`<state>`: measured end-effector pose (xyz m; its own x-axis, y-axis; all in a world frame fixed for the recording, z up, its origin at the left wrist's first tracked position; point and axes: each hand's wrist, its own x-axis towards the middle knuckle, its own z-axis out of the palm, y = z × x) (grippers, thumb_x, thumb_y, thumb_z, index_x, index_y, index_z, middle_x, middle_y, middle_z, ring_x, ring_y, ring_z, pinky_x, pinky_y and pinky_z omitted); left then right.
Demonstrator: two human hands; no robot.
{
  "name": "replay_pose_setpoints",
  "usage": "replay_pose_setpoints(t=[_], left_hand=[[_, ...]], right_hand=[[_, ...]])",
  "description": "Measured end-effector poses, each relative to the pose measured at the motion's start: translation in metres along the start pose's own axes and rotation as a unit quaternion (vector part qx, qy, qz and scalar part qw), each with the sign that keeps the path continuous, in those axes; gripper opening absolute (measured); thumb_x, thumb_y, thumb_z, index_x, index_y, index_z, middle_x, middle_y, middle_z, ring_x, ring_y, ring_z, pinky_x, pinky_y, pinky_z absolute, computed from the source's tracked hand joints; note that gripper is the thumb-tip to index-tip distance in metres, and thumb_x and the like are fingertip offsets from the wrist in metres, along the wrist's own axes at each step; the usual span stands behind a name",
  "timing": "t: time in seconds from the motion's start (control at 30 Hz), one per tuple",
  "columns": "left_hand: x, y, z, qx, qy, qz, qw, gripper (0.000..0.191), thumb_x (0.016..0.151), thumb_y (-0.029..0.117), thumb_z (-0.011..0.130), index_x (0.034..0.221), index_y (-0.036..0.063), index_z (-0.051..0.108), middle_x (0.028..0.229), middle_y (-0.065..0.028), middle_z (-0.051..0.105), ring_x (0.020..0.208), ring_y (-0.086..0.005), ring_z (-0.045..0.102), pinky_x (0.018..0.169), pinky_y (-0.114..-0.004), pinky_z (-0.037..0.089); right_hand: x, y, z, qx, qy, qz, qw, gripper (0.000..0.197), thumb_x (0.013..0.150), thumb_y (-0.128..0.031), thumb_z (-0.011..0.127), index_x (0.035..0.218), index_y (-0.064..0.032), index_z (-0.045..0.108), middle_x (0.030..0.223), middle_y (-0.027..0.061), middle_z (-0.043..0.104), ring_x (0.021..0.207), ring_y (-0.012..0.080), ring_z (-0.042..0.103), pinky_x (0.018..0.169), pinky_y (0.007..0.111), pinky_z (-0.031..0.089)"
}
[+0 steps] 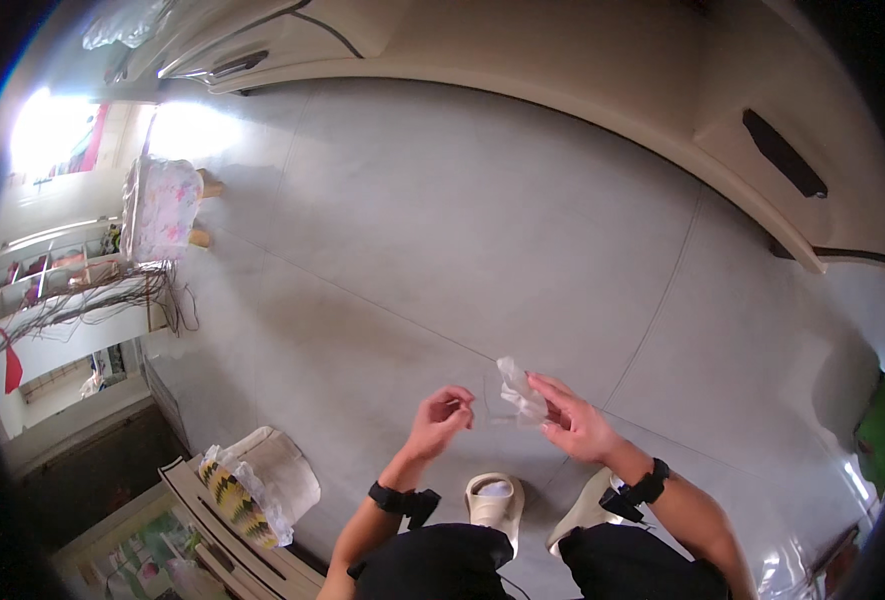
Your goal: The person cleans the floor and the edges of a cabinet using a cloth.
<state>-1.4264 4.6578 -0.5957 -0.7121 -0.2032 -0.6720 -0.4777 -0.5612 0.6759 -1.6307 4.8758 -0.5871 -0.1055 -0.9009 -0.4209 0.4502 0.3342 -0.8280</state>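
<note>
My right hand [573, 420] holds a crumpled piece of thin whitish, translucent material [521, 394], perhaps plastic or tissue, between thumb and fingers. To its left, my left hand [442, 420] is raised with curled fingers, thumb close to the fingertips. A faint thin line, like a thread, hangs between the two hands; whether the left fingers pinch it is too small to tell. Both hands are over the grey floor [412, 262], in front of my knees. Black straps circle both wrists. Below the hands are my feet in beige slippers [496, 499].
A beige sofa or cabinet-like body [562, 60] with dark handles curves along the top. At left stand a flower-covered stool [164, 210], tangled cables [112, 292] and a shelf. A cloth-covered seat [277, 469] is at lower left, a green object [881, 435] at the right edge.
</note>
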Motion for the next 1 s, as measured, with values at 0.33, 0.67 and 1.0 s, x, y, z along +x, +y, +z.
replay_pose_setpoints(t=[0.33, 0.67, 1.0], left_hand=[[0.019, 0.013, 0.06, 0.296, 0.016, 0.132, 0.946, 0.039, 0.082, 0.012, 0.077, 0.117, 0.0042, 0.06, 0.127, -0.0072, 0.058, 0.116, -0.0208, 0.055, 0.097, -0.037, 0.043], [-0.024, -0.012, -0.03, 0.09, 0.175, 0.005, 0.98, 0.013, 0.095, 0.009, 0.063, 0.101, -0.0015, 0.059, 0.118, -0.0122, 0.061, 0.107, -0.0111, 0.055, 0.083, -0.026, 0.047], [-0.029, -0.041, -0.026, 0.647, 0.253, 0.158, 0.702, 0.078, 0.082, 0.022, 0.067, 0.147, -0.0025, 0.03, 0.153, -0.0298, 0.026, 0.144, -0.0462, 0.022, 0.116, -0.054, 0.024]], right_hand=[[0.001, 0.008, 0.009, 0.132, -0.018, -0.061, 0.989, 0.081, 0.083, 0.007, 0.05, 0.156, -0.0058, 0.016, 0.161, 0.01, 0.012, 0.147, 0.0256, 0.024, 0.118, 0.041, 0.029], [-0.007, 0.027, -0.017, -0.109, 0.12, -0.082, 0.983, 0.074, 0.081, 0.001, 0.056, 0.15, -0.004, 0.031, 0.154, 0.0128, 0.032, 0.138, 0.0277, 0.039, 0.11, 0.04, 0.039], [-0.042, 0.053, -0.05, 0.011, 0.257, -0.036, 0.966, 0.054, 0.083, 0.005, 0.053, 0.136, -0.0047, 0.049, 0.144, 0.0095, 0.044, 0.118, 0.0224, 0.059, 0.096, 0.036, 0.049]])
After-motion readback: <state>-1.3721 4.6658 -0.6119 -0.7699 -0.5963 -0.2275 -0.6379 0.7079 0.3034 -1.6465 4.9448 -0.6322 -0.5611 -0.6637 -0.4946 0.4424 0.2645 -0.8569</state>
